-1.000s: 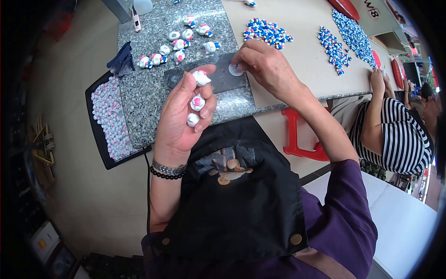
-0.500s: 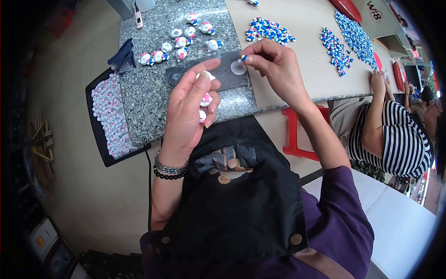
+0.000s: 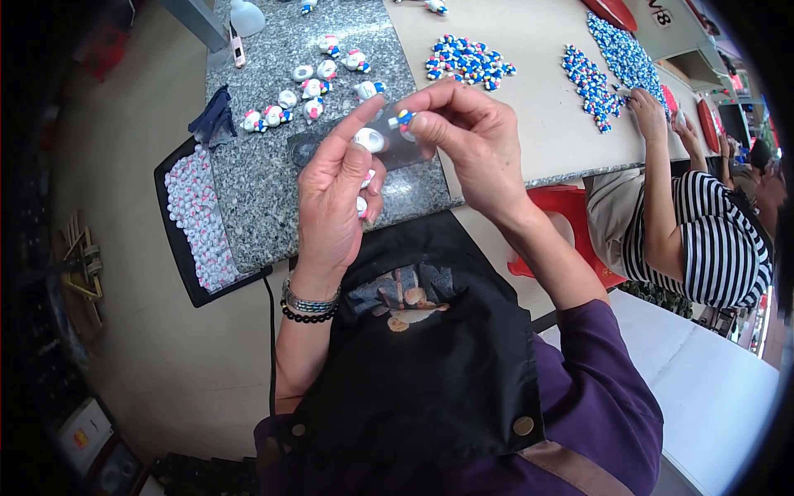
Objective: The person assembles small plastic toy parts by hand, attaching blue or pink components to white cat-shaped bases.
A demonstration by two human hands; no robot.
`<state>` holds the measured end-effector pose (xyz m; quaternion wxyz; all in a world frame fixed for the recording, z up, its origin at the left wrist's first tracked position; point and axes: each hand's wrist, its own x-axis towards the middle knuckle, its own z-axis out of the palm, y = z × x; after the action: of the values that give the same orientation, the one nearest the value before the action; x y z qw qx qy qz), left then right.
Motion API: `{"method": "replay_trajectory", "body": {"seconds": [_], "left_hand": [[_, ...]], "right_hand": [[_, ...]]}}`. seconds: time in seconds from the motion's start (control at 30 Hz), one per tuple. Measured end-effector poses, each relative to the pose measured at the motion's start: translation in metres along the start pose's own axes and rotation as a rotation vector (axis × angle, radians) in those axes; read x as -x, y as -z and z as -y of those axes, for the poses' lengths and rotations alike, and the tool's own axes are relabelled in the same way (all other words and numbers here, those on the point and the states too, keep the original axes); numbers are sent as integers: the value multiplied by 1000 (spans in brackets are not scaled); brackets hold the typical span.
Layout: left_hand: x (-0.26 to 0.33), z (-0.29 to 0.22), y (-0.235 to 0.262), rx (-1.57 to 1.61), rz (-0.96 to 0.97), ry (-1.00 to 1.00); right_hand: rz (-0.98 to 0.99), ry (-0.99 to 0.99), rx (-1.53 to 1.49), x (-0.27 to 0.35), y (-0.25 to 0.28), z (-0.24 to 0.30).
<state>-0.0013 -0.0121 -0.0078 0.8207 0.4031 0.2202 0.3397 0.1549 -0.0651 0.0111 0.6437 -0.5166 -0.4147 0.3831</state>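
By the dark plate (image 3: 399, 155)
My left hand (image 3: 329, 194) clasps white figurine heads (image 3: 370, 141); my right hand (image 3: 475, 140) pinches a blue-and-white body (image 3: 402, 121).

Free granite (image 3: 260, 190) beside left grip (image 3: 327, 198); figurines (image 3: 311, 88) beyond.

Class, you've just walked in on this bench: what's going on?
A person's left hand holds three white pieces, the topmost between thumb and index finger. The right hand pinches a small blue part just up and right of that piece. More white pieces, some showing blue, sit on the granite, and a black tray at its left holds many others.
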Motion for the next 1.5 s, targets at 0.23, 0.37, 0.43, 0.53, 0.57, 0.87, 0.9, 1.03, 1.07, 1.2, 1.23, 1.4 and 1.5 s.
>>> {"method": "replay_trajectory", "body": {"seconds": [0.23,0.37,0.43,0.53,0.57,0.87,0.9,1.03,1.07,1.2,1.23,1.4,1.5], "left_hand": [[-1,10,4,-78,-48,-100],[0,11,8,-217,-69,-150],[-1,11,8,-346,-72,-210],[-2,9,6,-502,-87,-261],[-4,8,6,-532,-103,-251],[-36,-18,7,-902,-67,-377],[-43,-23,5,-1050,-93,-390],[-76,-52,25,-1583,-313,-438],[-84,-54,32,-1582,-313,-439],[-111,-57,46,-1803,-389,-374],[-116,-57,49,-1859,-406,-316],[-119,-54,58,-1862,-440,-374],[-108,-55,55,-1173,-433,-440]], "right_hand": [[-2,93,79,5,-9,-7],[-12,154,134,7,-9,-8],[9,199,219,7,-7,-9],[-11,249,262,7,-7,-14],[-18,250,267,6,-6,-17],[56,320,476,-13,9,0],[51,321,480,-15,23,-1],[-218,238,1109,-32,95,-13],[-218,239,1111,-33,101,-19],[-214,259,1352,-36,109,-33],[-198,265,1399,-38,109,-35],[-222,261,1316,-38,110,-33],[-159,48,797,-34,105,-21]]}}
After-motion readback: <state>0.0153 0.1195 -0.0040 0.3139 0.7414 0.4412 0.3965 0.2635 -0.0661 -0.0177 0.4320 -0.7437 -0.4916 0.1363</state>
